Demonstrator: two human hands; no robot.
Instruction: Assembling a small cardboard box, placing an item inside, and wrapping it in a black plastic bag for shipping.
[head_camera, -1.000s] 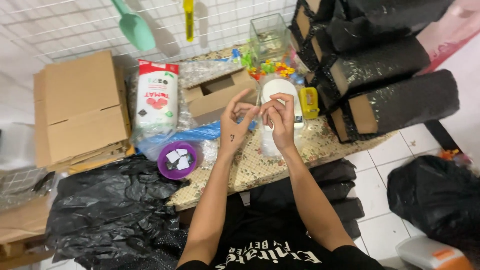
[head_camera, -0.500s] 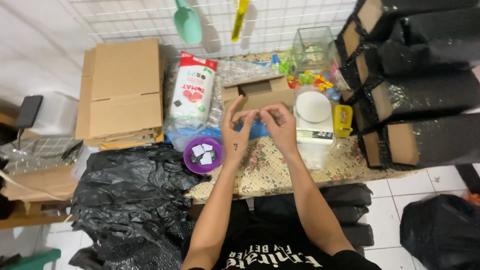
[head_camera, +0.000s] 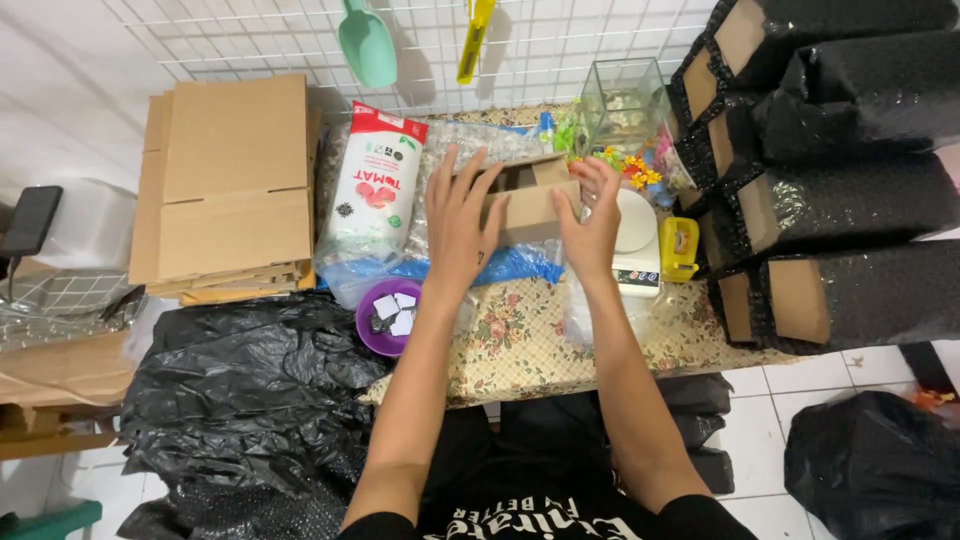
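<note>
Flat cartons (head_camera: 228, 190) lie far left, a purple bowl (head_camera: 390, 318) sits beside the left hand (head_camera: 457, 225), which spreads open against the small box (head_camera: 528, 203) mid-table, and the right hand (head_camera: 590, 228), open too, flanks its other side.

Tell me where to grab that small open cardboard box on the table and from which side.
Grip the small cardboard box by its two short end walls, one hand on each, coming in from the near edge of the table. It lies with its long side across and its top flaps open, so the ends are bare; the left hand and right hand already flank it there.
</note>
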